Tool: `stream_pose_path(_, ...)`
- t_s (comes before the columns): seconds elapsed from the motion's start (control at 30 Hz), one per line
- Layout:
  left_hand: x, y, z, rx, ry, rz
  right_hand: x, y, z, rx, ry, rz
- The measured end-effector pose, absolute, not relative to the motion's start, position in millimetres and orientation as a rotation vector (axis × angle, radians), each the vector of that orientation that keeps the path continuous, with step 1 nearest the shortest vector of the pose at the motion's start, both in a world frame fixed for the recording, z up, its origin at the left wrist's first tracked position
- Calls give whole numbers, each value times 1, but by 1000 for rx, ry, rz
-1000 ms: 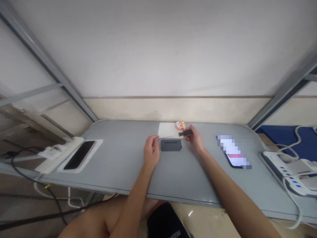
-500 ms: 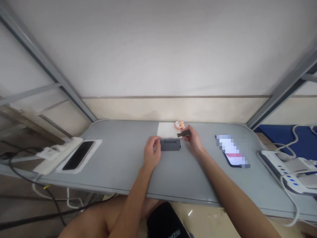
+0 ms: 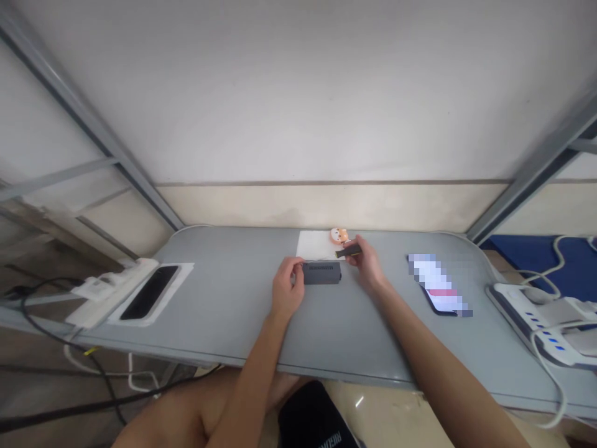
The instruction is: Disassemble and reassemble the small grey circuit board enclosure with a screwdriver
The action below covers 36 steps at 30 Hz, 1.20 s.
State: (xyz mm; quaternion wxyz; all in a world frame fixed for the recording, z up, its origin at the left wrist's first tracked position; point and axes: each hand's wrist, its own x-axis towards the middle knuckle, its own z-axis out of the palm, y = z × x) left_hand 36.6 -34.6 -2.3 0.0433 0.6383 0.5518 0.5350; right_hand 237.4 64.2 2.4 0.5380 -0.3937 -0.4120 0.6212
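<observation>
A dark grey box (image 3: 321,274) with a row of slots along its top lies on the grey desk. My right hand (image 3: 366,261) is wrapped round the black and yellow handle of a screwdriver (image 3: 349,250). Its thin shaft points left, above the box's far edge, and ends by my left fingertips. At the box's left end, my left hand (image 3: 288,287) has thumb and fingers pinched together; whatever is between them is too small to make out. Behind the box lies a white sheet (image 3: 312,242), with an orange and white animal-faced object (image 3: 338,236) at its right.
On the left, a dark phone (image 3: 149,292) rests on white paper beside a white power strip (image 3: 114,292). A lit phone (image 3: 438,283) lies to the right. Beyond it, another power strip (image 3: 536,323) carries plugs and cables at the desk's right edge. A wall stands behind.
</observation>
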Motion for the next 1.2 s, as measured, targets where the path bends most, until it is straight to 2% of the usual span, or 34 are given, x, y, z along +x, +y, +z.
stream_pose_path(0.73, 34, -35, -6, 2057, 1692, 1581, 238, 67, -1, -922, -967, 1494)
stream_pose_path(0.9, 31, -35, -10, 2201, 1738, 1557, 236, 67, -5, -986, -972, 1415)
stream_pose_path(1.07, 29, -36, -10, 2370, 1841, 1446, 230, 63, -8, -1108, -1243, 1245)
stream_pose_path(1.2, 30, -41, -8, 2329, 1736, 1358, 229, 62, -9, -1113, -1295, 1236)
